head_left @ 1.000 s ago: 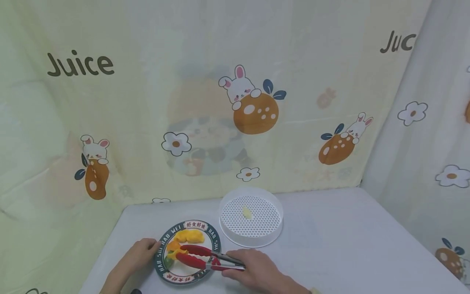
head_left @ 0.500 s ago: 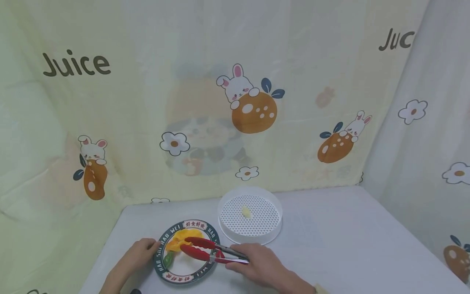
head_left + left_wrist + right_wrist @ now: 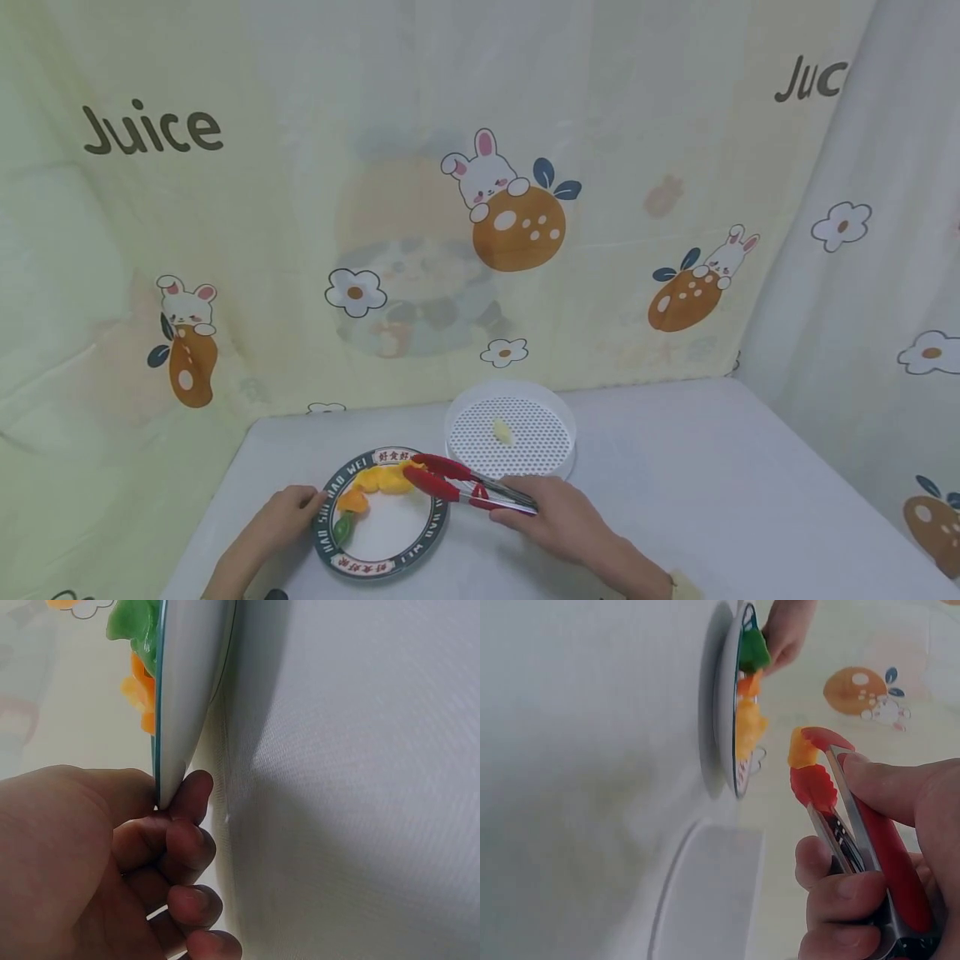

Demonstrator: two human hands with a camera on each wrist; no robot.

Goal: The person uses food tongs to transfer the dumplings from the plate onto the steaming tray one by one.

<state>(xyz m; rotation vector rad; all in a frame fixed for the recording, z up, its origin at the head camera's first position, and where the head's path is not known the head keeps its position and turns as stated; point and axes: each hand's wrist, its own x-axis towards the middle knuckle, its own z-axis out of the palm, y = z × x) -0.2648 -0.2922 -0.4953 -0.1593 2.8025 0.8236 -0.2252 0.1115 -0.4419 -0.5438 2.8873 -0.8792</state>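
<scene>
Meanwhile, the right hand grips a pair of red-tipped metal tongs, fingers and thumb curled round the handles, and in the right wrist view the red tips pinch a small yellow-orange piece of food, lifted clear of the round white plate with a dark lettered rim. Seen from the head camera, the tong tips hang over the far right edge of that plate, beside a heap of yellow food pieces. An orange piece and a green piece lie at the plate's left side. The left hand holds the plate's left rim, thumb on top and curled fingers tucked beneath it against the bench. Just behind the plate and to its right stands a round white perforated plastic tray, with one pale yellow morsel lying on its mesh. Both sit on a bench covered in white cloth, backed by a pale curtain printed with rabbits, oranges and the word "Juice".
</scene>
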